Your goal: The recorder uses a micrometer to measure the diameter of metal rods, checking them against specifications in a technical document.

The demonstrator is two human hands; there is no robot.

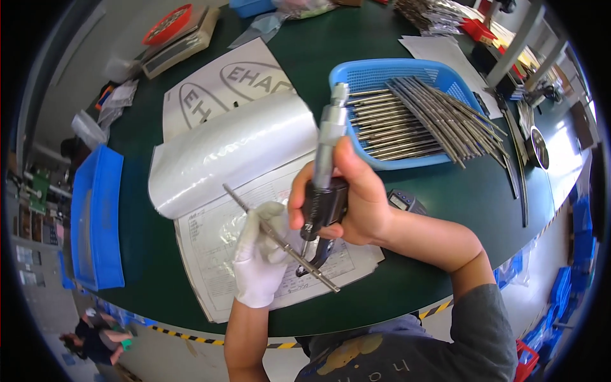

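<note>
My left hand [258, 264], in a white glove, grips a thin stepped metal rod [304, 260] that slants from upper left to lower right. My bare right hand [366, 200] is wrapped round a micrometer [329, 140] with a silver barrel and a dark frame. The micrometer's lower, curved end is close to the rod; whether they touch cannot be made out. Beneath both hands lie paper drawings [210, 261] in a stack. Beyond the right hand, a light blue basket [407, 163] holds many similar rods, some laid crosswise over the others.
A curled plastic-covered sheet [232, 153] rises from the papers. An empty-looking blue tray [114, 223] stands at the left. A scale [181, 48] with a red dish is at the far left. A small dark device [406, 202] with a display sits by my right wrist. Long strips [514, 140] lie at the right.
</note>
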